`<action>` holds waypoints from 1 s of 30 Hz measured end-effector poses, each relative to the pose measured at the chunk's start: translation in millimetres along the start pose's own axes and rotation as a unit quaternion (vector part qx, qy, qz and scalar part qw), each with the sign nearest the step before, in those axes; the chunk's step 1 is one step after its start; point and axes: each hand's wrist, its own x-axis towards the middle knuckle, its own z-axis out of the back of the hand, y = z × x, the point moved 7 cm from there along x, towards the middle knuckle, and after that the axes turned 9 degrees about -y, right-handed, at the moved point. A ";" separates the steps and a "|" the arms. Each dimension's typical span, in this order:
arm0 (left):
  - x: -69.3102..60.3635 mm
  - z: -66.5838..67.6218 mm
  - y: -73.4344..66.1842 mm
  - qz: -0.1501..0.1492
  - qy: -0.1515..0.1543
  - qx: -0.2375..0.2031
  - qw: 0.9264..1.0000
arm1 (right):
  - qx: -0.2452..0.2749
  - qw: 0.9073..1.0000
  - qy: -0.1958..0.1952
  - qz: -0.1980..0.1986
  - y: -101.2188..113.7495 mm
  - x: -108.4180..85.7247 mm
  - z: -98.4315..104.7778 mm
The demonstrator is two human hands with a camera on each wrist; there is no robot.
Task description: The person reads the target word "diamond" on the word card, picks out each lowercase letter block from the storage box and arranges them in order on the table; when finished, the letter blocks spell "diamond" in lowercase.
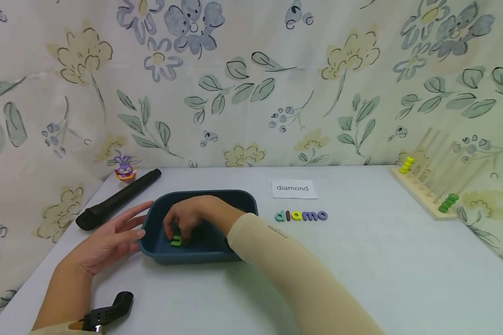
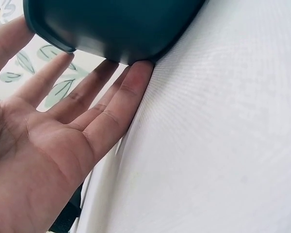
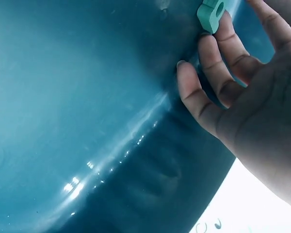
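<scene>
In the head view a dark blue basin point(image 1: 197, 258) stands on the table. My right hand point(image 1: 188, 215) reaches into its left part, fingers bent downward, and holds a small green letter point(image 1: 176, 241) at the fingertips near the floor. The right wrist view shows the green letter point(image 3: 211, 14) against the fingertips; the thumb's contact is unclear there. My left hand point(image 1: 113, 242) steadies the basin's left end with fingers spread and fairly straight. Seen in the left wrist view, its fingertips point(image 2: 139, 73) touch the basin's outer wall point(image 2: 111, 29).
Behind and right of the basin, a card point(image 1: 294, 189) reads "diamond", with coloured letters point(image 1: 301, 216) spelling "diamo" below. A black tube-like object point(image 1: 117, 200) and a small purple toy point(image 1: 125, 170) lie at back left. A wooden peg board with beads point(image 1: 423, 193) stands far right.
</scene>
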 end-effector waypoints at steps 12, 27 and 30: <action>-0.7 1.7 1.4 0.000 -0.005 0.001 1.000 | -0.012 1.000 -0.020 0.003 0.2 -1.4 2.9; -1.7 -1.1 -2.3 0.003 -0.005 0.009 1.000 | 0.117 0.988 -0.089 0.049 -10.6 -8.7 22.1; -2.2 -1.3 -2.5 0.005 -0.007 0.010 1.000 | 0.132 0.985 -0.104 0.046 -13.5 -10.7 27.6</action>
